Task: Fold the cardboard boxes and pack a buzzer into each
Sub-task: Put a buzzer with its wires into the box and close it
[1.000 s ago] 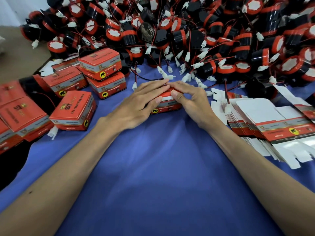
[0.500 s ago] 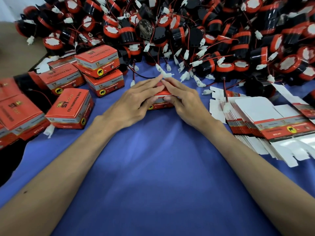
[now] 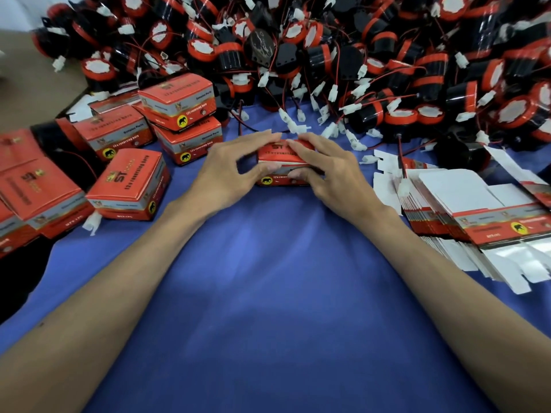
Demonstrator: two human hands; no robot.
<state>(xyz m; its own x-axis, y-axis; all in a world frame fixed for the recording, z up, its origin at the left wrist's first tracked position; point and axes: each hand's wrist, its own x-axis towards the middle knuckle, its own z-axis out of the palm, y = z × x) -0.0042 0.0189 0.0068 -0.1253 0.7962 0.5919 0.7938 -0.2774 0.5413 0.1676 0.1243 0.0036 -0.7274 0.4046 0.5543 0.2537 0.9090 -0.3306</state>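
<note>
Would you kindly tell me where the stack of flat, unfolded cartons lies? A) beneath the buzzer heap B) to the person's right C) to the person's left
B: the stack of flat cartons lies right of the right hand, which with the left hand grips a box; the folded boxes sit on the left.

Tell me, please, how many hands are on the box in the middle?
2. The left hand pinches the box at its left end; the right hand pinches its right end. Neither is hidden.
</note>
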